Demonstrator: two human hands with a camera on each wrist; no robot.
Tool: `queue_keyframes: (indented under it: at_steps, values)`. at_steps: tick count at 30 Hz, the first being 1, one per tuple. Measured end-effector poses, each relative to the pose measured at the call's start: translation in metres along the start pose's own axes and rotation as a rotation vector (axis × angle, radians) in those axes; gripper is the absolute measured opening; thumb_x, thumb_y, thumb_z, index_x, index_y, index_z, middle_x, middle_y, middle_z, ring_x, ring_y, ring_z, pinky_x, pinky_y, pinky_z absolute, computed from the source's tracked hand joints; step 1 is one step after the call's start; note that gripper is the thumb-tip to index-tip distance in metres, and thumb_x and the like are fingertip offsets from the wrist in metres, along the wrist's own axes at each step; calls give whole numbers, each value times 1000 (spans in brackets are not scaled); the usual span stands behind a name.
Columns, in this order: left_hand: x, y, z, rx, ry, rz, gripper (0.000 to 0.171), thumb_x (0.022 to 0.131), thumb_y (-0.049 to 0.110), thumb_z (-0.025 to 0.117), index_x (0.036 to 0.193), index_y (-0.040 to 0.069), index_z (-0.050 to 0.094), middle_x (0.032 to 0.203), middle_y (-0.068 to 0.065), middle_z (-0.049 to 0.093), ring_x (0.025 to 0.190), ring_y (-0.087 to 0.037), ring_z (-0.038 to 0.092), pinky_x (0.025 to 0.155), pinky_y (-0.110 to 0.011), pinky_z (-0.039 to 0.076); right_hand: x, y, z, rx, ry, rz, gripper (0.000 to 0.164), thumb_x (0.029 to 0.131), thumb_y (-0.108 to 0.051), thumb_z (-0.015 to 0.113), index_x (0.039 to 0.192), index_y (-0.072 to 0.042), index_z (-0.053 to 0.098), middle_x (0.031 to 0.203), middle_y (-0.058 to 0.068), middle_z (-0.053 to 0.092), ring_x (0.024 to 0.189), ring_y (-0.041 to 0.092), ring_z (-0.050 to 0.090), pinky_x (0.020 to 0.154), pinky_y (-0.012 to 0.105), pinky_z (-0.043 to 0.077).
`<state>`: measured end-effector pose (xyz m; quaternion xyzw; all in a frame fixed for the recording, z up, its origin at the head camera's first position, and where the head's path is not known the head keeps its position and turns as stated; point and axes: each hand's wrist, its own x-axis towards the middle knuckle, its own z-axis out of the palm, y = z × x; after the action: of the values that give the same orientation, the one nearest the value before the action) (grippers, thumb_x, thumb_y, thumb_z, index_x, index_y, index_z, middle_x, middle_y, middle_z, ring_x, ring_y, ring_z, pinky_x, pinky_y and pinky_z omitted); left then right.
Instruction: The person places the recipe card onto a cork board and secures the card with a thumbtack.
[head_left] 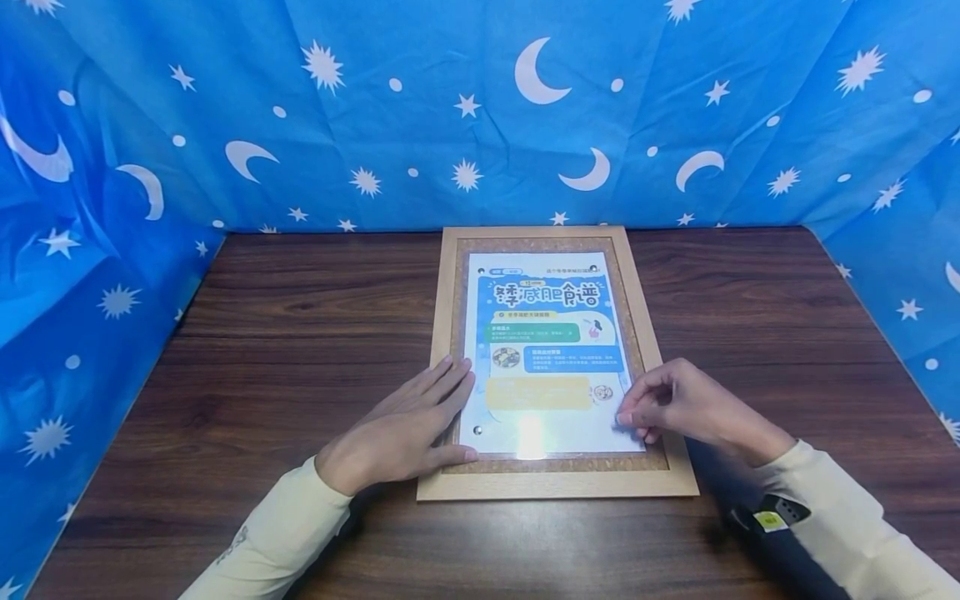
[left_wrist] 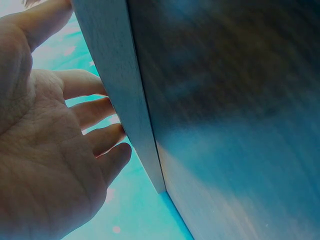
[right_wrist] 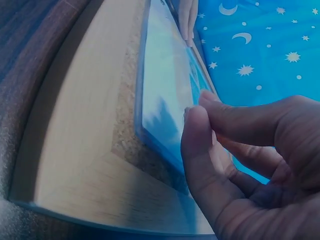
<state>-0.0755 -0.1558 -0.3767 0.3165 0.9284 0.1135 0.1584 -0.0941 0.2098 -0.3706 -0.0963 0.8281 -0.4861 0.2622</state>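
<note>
A wood-framed corkboard (head_left: 558, 485) lies on the table with a printed sheet (head_left: 555, 433) in a clear, glossy cover on it. Shiny round thumbtacks sit at the sheet's top left (head_left: 481, 271), top right and bottom left corners. My left hand (head_left: 405, 421) rests with spread fingers on the left edge of the frame, its thumb reaching the sheet's lower left. Over the sheet's lower right corner, my right hand (head_left: 678, 408) pinches a thumbtack (right_wrist: 187, 112) between thumb and index finger. Only a small bit of that tack shows; the fingertips hide the rest.
The dark wood-grain table (head_left: 300, 308) extends on both sides of the board. A blue cloth (head_left: 420, 125) with white moons and stars hangs along the back and both sides. Beneath the right sleeve is a black wrist device (head_left: 772, 517) with a yellow-green label.
</note>
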Motion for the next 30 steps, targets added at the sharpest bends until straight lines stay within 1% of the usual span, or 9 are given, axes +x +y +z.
queue_keyframes:
  at_steps: [6, 12, 16, 20, 25, 30]
  values:
    - [0, 0, -1, -2, 1, 2, 90, 97, 54, 61, 159, 1, 25, 168, -15, 13, 155, -32, 4, 124, -50, 14, 1, 2, 2, 45, -35, 20, 4, 88, 1, 75, 89, 5, 74, 79, 13, 71, 67, 24, 69, 63, 35, 62]
    - [0, 0, 0, -2, 4, 3, 89, 97, 54, 61, 159, 1, 25, 168, -15, 14, 155, -32, 5, 124, -50, 14, 1, 4, 3, 41, -93, -7, 3, 90, 5, 71, 90, 5, 74, 80, 13, 71, 69, 23, 70, 65, 35, 62]
    - [0, 0, 0, -3, 3, 1, 90, 97, 55, 61, 159, 1, 25, 168, -15, 13, 155, -32, 5, 124, -50, 13, 2, 4, 4, -7, -100, -19, 4, 90, 4, 71, 88, 3, 74, 76, 11, 71, 66, 23, 69, 62, 34, 62]
    - [0, 0, 0, -3, 6, 2, 90, 97, 54, 61, 159, 1, 25, 168, -15, 13, 155, -32, 5, 124, -50, 13, 4, 2, 6, -57, -100, -30, 6, 88, 5, 72, 83, 3, 74, 71, 9, 68, 62, 22, 67, 58, 34, 60]
    - [0, 0, 1, -4, 9, 2, 90, 97, 54, 62, 159, 0, 25, 168, -15, 14, 155, -32, 5, 124, -50, 13, 7, -1, 4, -100, -134, -38, 10, 86, 9, 70, 81, 1, 74, 72, 7, 66, 62, 19, 64, 56, 31, 59]
    - [0, 0, 1, -4, 7, 1, 90, 97, 54, 62, 159, 1, 25, 168, -15, 13, 155, -32, 4, 124, -50, 13, 10, -5, 1, -144, -168, -38, 18, 84, 13, 66, 80, -2, 74, 72, 6, 64, 62, 18, 60, 54, 29, 56]
